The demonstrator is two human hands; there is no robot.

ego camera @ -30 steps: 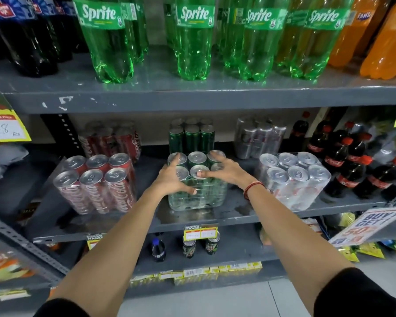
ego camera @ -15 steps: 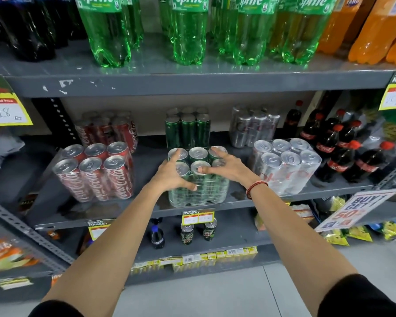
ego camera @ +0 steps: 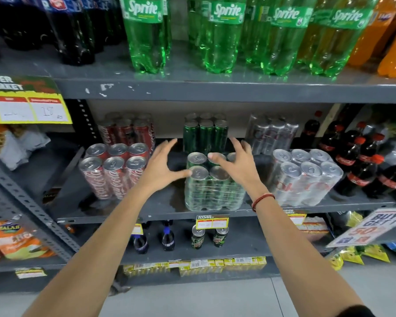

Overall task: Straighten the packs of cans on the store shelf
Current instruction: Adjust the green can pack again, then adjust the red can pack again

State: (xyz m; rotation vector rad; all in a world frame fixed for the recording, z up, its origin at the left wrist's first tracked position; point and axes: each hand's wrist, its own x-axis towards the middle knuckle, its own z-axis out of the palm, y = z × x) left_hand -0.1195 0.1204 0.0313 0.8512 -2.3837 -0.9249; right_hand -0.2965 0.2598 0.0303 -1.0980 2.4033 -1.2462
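Observation:
A shrink-wrapped pack of green cans (ego camera: 213,195) stands at the front of the middle shelf (ego camera: 146,211). My left hand (ego camera: 161,171) hovers at its left, fingers spread, thumb tip by a front can top. Over the pack's right top is my right hand (ego camera: 237,164), also spread, its thumb resting on a can top. Neither hand grips the pack. A red Coca-Cola pack (ego camera: 111,177) leans tilted to the left, and a silver pack (ego camera: 303,181) leans tilted to the right. Behind them stand upright red (ego camera: 128,131), green (ego camera: 205,133) and silver (ego camera: 272,133) packs.
Small cola bottles (ego camera: 357,170) crowd the shelf's right end. Large Sprite bottles (ego camera: 217,40) stand on the shelf above. Single cans and small bottles (ego camera: 197,239) sit on the shelf below. A slanted grey upright (ego camera: 25,202) and snack bags (ego camera: 14,241) are at the left.
Both hands have let go of the green pack and opened, the fingers lifting and spreading. The left hand has slid off to the pack's left side.

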